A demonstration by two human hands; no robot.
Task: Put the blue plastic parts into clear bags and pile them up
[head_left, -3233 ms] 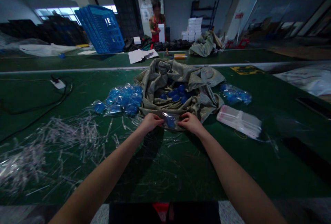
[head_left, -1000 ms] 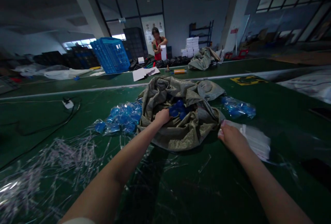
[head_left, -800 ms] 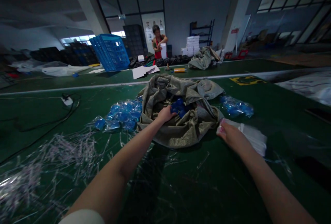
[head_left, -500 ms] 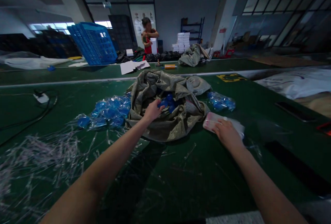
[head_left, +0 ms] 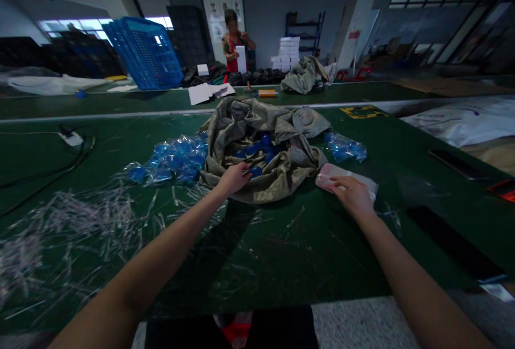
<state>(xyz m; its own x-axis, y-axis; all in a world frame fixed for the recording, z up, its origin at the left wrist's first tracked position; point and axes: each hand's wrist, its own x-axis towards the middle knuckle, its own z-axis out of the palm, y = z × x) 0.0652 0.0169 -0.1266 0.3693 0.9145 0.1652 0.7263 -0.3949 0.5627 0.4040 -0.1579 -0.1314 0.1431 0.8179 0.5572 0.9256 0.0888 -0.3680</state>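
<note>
My left hand (head_left: 233, 179) lies at the near edge of the open grey-green woven sack (head_left: 257, 121), its fingertips beside a blue piece (head_left: 255, 172). Other blue pieces (head_left: 257, 149) sit in the sack's folds. My right hand (head_left: 350, 194) rests on a stack of clear plastic bags (head_left: 332, 175), right of the sack. A heap of blue pieces in clear plastic (head_left: 175, 158) lies left of the sack, and a smaller one (head_left: 345, 147) lies to its right. Whether my left hand pinches anything is hidden.
Plastic scraps (head_left: 80, 225) cover the green table's left side. A black cable runs to a power strip (head_left: 71, 138). Beyond a pale divider, a person (head_left: 235, 43) holds a white box near a blue crate (head_left: 142, 53), stacked white boxes (head_left: 285, 53) and another sack (head_left: 306, 75).
My left hand has drawn back from inside the sack to its near edge. My right hand stays on the bag stack, which sits closer to the sack. The view has tilted slightly.
</note>
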